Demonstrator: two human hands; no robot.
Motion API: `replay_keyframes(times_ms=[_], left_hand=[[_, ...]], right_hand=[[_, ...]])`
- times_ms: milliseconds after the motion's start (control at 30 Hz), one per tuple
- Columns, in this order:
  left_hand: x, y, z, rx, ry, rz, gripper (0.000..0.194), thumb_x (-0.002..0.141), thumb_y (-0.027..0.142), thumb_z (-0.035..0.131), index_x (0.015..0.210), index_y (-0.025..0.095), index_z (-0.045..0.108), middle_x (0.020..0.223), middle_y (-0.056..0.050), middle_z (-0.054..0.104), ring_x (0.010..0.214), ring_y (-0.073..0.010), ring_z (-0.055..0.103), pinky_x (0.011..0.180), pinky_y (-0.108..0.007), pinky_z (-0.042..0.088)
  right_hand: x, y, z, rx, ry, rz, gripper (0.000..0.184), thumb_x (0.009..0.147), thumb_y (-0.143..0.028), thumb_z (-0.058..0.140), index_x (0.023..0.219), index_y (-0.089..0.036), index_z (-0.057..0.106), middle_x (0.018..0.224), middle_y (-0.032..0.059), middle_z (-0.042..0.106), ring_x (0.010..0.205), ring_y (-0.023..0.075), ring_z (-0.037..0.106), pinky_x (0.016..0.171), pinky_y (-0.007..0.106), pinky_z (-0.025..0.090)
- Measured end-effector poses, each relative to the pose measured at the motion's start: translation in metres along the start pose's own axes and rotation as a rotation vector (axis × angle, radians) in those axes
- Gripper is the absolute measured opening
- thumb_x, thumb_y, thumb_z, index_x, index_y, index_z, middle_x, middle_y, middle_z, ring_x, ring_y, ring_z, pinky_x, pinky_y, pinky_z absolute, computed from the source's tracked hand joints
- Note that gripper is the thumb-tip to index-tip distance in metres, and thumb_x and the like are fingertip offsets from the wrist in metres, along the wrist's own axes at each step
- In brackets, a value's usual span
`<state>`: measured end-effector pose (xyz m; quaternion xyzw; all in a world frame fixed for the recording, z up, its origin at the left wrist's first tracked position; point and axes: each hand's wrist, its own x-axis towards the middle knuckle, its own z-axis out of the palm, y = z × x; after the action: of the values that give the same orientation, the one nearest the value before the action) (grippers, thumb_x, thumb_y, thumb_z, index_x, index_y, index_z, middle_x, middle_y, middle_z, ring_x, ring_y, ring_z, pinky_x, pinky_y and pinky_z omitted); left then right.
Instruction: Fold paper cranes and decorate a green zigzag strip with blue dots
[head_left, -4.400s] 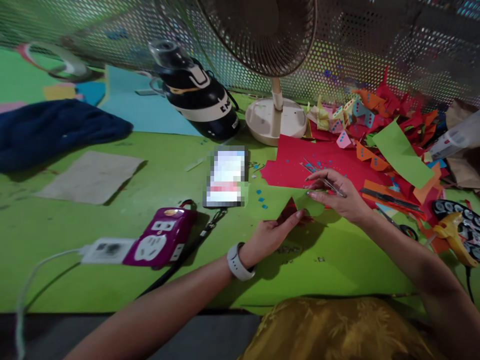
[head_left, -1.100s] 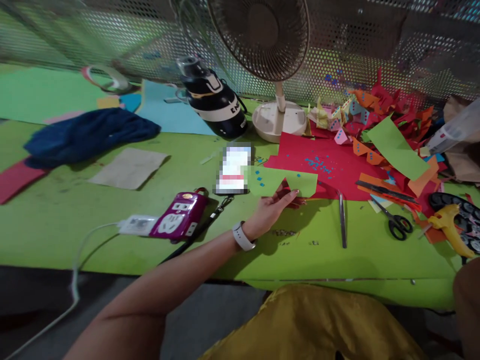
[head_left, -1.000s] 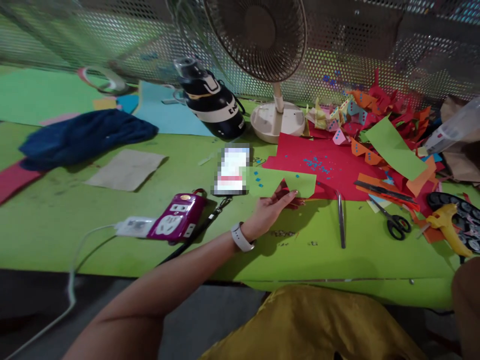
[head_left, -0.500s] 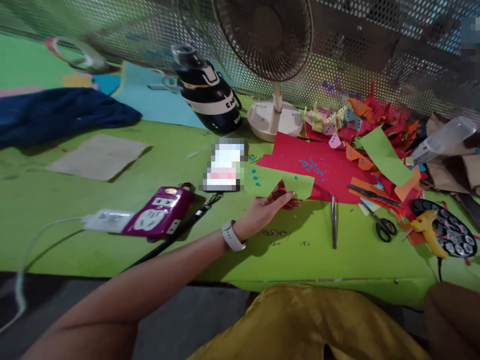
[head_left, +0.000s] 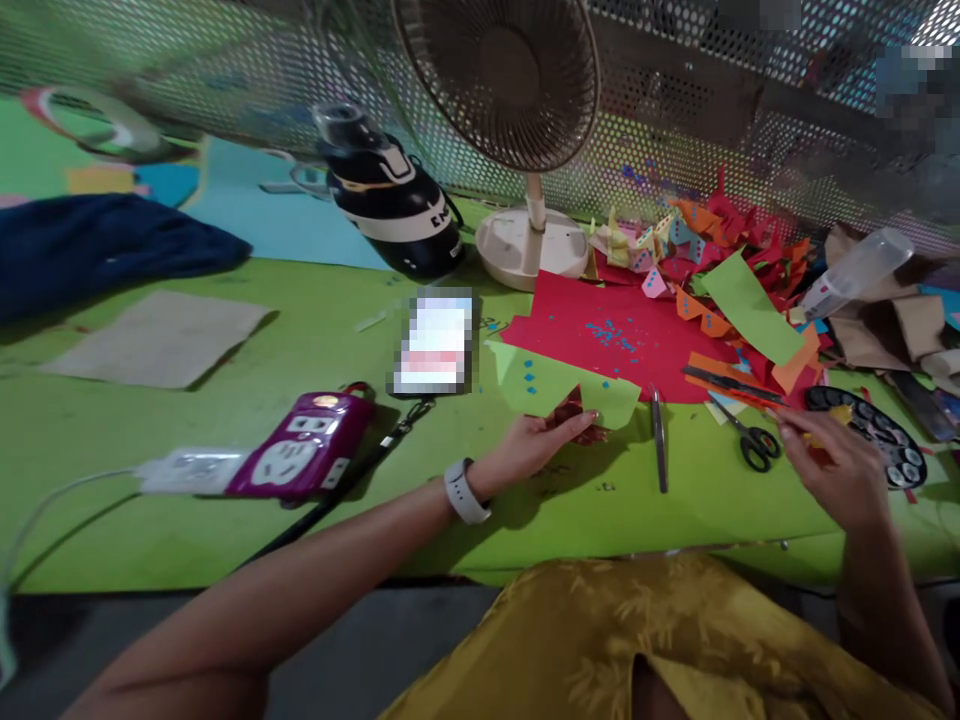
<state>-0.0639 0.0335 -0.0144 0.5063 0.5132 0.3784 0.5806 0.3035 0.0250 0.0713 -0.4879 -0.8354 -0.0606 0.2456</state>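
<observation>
My left hand (head_left: 534,447), a white watch on its wrist, pinches a small folded red paper piece (head_left: 573,408) at the edge of a light green paper (head_left: 551,383) dotted with blue bits. My right hand (head_left: 829,462) is at the right, fingers curled over a yellow glue gun (head_left: 837,413) that lies on a black round palette (head_left: 889,448). Steel tweezers (head_left: 658,440) lie on the table between my hands, held by neither. Black-handled scissors (head_left: 753,440) lie just left of my right hand.
A red sheet (head_left: 622,330) with blue specks lies behind the green paper. Coloured paper scraps (head_left: 712,250) pile up at the back right. A fan base (head_left: 525,250), black bottle (head_left: 390,200), phone (head_left: 435,340), purple power strip (head_left: 300,460) and blue cloth (head_left: 97,250) fill the left.
My right hand laid the tweezers on the table, left the view, then came back in from the lower right onto the glue gun. My left hand kept holding the red piece.
</observation>
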Motion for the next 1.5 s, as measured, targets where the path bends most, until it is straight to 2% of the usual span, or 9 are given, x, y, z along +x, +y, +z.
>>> replay_keyframes(times_ms=[200,300,433,567,700,800,1233,1400,1500], left_hand=[[0.001,-0.005,-0.001,0.018,0.025,-0.086,0.027,0.081,0.048,0.068,0.081,0.023,0.078,0.091,-0.008,0.080,0.095,-0.0246,0.073,0.092,-0.038,0.056],[0.000,-0.005,-0.001,0.001,0.021,-0.075,0.025,0.081,0.046,0.069,0.080,0.022,0.077,0.089,-0.008,0.080,0.091,-0.0237,0.074,0.089,-0.036,0.057],[-0.001,-0.005,-0.001,-0.001,0.011,-0.022,0.024,0.082,0.044,0.068,0.081,0.022,0.078,0.087,-0.007,0.080,0.089,-0.0245,0.074,0.085,-0.035,0.059],[-0.002,-0.003,-0.001,0.013,0.007,-0.042,0.028,0.082,0.047,0.067,0.080,0.022,0.078,0.088,-0.008,0.080,0.092,-0.0250,0.074,0.092,-0.038,0.056],[-0.004,0.003,0.000,0.068,-0.004,-0.116,0.033,0.082,0.050,0.064,0.086,0.020,0.077,0.094,-0.008,0.080,0.100,-0.0251,0.072,0.100,-0.040,0.052],[-0.004,0.007,0.001,0.050,0.007,-0.159,0.033,0.081,0.048,0.063,0.089,0.018,0.075,0.098,-0.009,0.079,0.102,-0.0251,0.071,0.100,-0.040,0.052],[-0.006,0.005,0.000,-0.007,0.043,-0.191,0.042,0.070,0.059,0.071,0.084,0.019,0.076,0.106,-0.009,0.078,0.114,-0.0294,0.067,0.108,-0.043,0.047],[-0.005,0.004,-0.001,0.002,0.029,-0.183,0.042,0.071,0.059,0.070,0.085,0.019,0.076,0.105,-0.008,0.078,0.110,-0.0278,0.069,0.106,-0.043,0.049],[-0.004,0.003,0.000,-0.012,0.038,-0.175,0.042,0.070,0.059,0.071,0.081,0.019,0.075,0.104,-0.008,0.078,0.111,-0.0276,0.068,0.107,-0.042,0.048]], right_hand=[[-0.002,0.007,0.019,0.063,-0.209,0.079,0.027,0.097,-0.037,0.050,0.111,-0.024,0.069,0.095,0.0062,0.077,0.077,0.0212,0.074,0.070,0.033,0.060],[-0.005,0.010,0.022,0.047,-0.257,0.063,0.029,0.098,-0.040,0.049,0.110,-0.023,0.069,0.094,0.0053,0.077,0.078,0.0211,0.074,0.070,0.034,0.060],[-0.005,0.011,0.025,0.019,-0.241,0.036,0.029,0.098,-0.039,0.049,0.112,-0.022,0.069,0.096,0.0067,0.077,0.082,0.0213,0.074,0.074,0.034,0.060],[-0.013,0.025,0.025,-0.093,-0.254,0.069,0.032,0.097,-0.035,0.045,0.116,-0.023,0.068,0.110,0.0102,0.074,0.100,0.0270,0.072,0.086,0.039,0.058],[-0.031,0.045,0.025,-0.211,-0.444,0.116,0.041,0.089,-0.032,0.045,0.124,-0.021,0.064,0.119,0.0139,0.070,0.106,0.0340,0.068,0.090,0.049,0.056],[-0.041,0.051,0.030,-0.250,-0.537,0.155,0.044,0.085,-0.030,0.047,0.124,-0.021,0.063,0.121,0.0132,0.068,0.108,0.0347,0.066,0.093,0.050,0.054],[-0.040,0.041,0.029,-0.276,-0.514,0.205,0.040,0.088,-0.027,0.042,0.120,-0.016,0.064,0.116,0.0145,0.069,0.105,0.0312,0.067,0.090,0.045,0.053],[-0.028,0.031,0.023,-0.201,-0.469,0.192,0.037,0.089,-0.026,0.044,0.119,-0.020,0.065,0.116,0.0117,0.070,0.107,0.0302,0.067,0.093,0.042,0.052],[-0.024,0.030,0.026,-0.218,-0.510,0.204,0.033,0.088,-0.028,0.047,0.114,-0.022,0.066,0.113,0.0115,0.070,0.103,0.0309,0.068,0.089,0.043,0.053]])
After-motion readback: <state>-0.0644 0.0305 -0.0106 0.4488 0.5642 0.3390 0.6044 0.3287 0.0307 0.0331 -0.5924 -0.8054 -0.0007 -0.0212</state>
